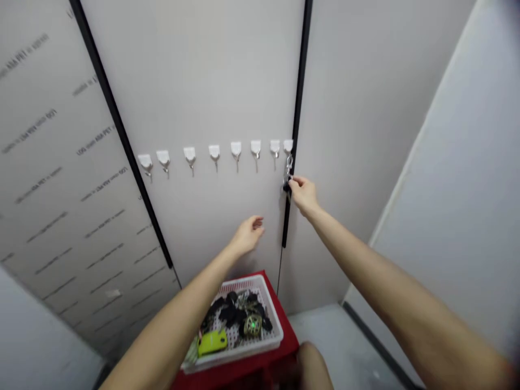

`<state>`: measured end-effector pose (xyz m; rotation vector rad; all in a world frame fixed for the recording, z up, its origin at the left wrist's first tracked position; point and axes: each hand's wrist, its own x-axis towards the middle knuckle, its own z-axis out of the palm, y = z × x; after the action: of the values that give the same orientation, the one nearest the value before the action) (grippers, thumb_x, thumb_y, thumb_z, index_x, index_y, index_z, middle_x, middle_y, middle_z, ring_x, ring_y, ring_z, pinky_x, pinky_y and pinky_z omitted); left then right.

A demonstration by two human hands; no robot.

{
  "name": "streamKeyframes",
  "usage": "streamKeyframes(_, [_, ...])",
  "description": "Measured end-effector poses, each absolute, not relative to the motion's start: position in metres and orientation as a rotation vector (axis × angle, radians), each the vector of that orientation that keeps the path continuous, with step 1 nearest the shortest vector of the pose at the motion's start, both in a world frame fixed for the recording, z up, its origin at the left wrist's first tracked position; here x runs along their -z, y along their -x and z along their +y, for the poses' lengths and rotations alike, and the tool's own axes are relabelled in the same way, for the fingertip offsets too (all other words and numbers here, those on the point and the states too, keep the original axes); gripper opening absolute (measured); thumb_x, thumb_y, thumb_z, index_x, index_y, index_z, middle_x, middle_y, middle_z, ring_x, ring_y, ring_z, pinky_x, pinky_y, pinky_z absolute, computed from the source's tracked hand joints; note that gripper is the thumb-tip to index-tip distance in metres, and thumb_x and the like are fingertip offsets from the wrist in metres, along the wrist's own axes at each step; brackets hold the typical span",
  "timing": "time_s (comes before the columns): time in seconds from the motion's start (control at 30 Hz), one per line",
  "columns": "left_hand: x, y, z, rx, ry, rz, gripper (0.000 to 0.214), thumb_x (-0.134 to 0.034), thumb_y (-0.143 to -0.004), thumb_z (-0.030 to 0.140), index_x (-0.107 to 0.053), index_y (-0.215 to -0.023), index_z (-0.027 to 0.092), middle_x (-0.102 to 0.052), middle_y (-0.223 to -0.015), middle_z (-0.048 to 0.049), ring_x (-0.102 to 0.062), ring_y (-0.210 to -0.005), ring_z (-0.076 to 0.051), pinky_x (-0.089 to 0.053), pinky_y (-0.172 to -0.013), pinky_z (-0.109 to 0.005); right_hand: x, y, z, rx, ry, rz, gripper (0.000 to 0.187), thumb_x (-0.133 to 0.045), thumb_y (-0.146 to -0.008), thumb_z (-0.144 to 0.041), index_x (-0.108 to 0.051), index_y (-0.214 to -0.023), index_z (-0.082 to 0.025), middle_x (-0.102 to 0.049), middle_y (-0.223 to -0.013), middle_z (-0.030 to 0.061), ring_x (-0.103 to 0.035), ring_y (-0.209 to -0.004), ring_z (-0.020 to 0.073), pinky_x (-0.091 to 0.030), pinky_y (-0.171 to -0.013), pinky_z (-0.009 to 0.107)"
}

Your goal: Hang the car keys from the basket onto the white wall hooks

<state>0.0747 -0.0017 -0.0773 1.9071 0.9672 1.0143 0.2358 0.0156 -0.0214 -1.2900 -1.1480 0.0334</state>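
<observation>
At the rightmost white adhesive hook (288,145), my right hand (304,194) pinches a keychain (286,183) with a silvery chain and a dark part. The chain's upper end reaches the hook. My fingers partly cover the keychain, so its exact shape cannot be made out. Lower and further left, my left hand (247,235) is held before the pale panel with loosely bent fingers and nothing visible in it. Below it, a white plastic basket (271,310) holds a pile of dark and metallic small items, a yellow-green item (213,342) and a round brass-coloured piece (252,325).
Several more white hooks (214,151) run in a row across the panel, with nothing hanging from them. The basket stands on a red stool or box (289,341). Black strips (301,81) edge the panel. A white wall (459,189) closes the right side.
</observation>
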Motion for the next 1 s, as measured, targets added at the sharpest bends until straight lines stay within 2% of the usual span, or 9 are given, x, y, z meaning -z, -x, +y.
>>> streamKeyframes(0.07, [0.113, -0.044, -0.009, -0.979, -1.828, 1.062, 0.026, -0.044, -0.063, 0.010, -0.048, -0.088, 0.010, -0.054, -0.088, -0.0082, -0.049, -0.078, -0.010, -0.037, -0.074, -0.024, 0.046, -0.226, -0.001, 0.096, 1.320, -1.278, 0.025, -0.040, -0.062, -0.022, -0.053, -0.082, -0.014, -0.052, -0.088, 0.0063, -0.046, -0.082, 0.0150, -0.034, -0.072, 0.029])
streamKeyframes(0.13, [0.148, -0.017, -0.022, -0.920, -1.780, 1.179, 0.022, -0.043, -0.063, 0.012, -0.049, -0.085, 0.010, -0.055, -0.084, -0.0075, -0.050, -0.075, -0.010, -0.038, -0.072, -0.023, 0.080, -0.209, -0.020, 0.073, 1.337, -1.506, 0.025, -0.040, -0.062, -0.019, -0.053, -0.083, -0.015, -0.050, -0.092, 0.0064, -0.044, -0.087, 0.0150, -0.033, -0.074, 0.029])
streamKeyframes(0.3, [0.205, 0.012, -0.065, -0.676, -2.030, 1.313, 0.021, -0.044, -0.062, 0.017, -0.049, -0.083, 0.014, -0.055, -0.081, -0.0039, -0.048, -0.075, -0.012, -0.036, -0.072, -0.026, 0.171, -0.157, -0.062, -0.329, 1.398, -2.154, 0.021, -0.041, -0.063, -0.017, -0.056, -0.078, -0.014, -0.056, -0.079, 0.0055, -0.048, -0.075, 0.0136, -0.035, -0.070, 0.026])
streamKeyframes(0.4, [0.219, 0.012, -0.083, -0.587, -2.277, 1.308, 0.022, -0.047, -0.059, 0.016, -0.050, -0.081, 0.016, -0.053, -0.084, -0.0032, -0.044, -0.081, -0.015, -0.033, -0.074, -0.028, 0.200, -0.139, -0.076, -0.377, 1.409, -2.434, 0.020, -0.046, -0.060, -0.020, -0.056, -0.076, -0.015, -0.057, -0.075, 0.0056, -0.047, -0.073, 0.0160, -0.035, -0.067, 0.026])
streamKeyframes(0.63, [0.229, 0.012, -0.089, -0.606, -2.389, 1.352, 0.019, -0.045, -0.061, 0.017, -0.049, -0.080, 0.017, -0.049, -0.085, -0.0027, -0.041, -0.083, -0.014, -0.032, -0.074, -0.027, 0.209, -0.126, -0.085, -0.115, 1.658, -2.457, 0.028, -0.050, -0.057, -0.033, -0.055, -0.078, -0.015, -0.055, -0.079, 0.0090, -0.042, -0.080, 0.0223, -0.031, -0.069, 0.032])
streamKeyframes(0.8, [0.228, 0.014, -0.091, -0.639, -2.329, 1.365, 0.016, -0.044, -0.062, 0.017, -0.049, -0.077, 0.017, -0.049, -0.083, -0.0025, -0.041, -0.082, -0.014, -0.032, -0.074, -0.027, 0.213, -0.124, -0.082, -0.281, 1.598, -2.453, 0.023, -0.050, -0.055, -0.022, -0.054, -0.077, -0.017, -0.055, -0.077, 0.0059, -0.043, -0.078, 0.0191, -0.032, -0.066, 0.027])
streamKeyframes(1.0, [0.224, 0.015, -0.094, -0.653, -2.250, 1.386, 0.017, -0.043, -0.063, 0.016, -0.049, -0.078, 0.018, -0.050, -0.082, -0.0022, -0.041, -0.082, -0.014, -0.032, -0.074, -0.027, 0.217, -0.130, -0.085, -0.489, 1.524, -2.278, 0.019, -0.044, -0.055, -0.014, -0.054, -0.072, -0.016, -0.055, -0.068, 0.0029, -0.045, -0.064, 0.0125, -0.033, -0.059, 0.021])
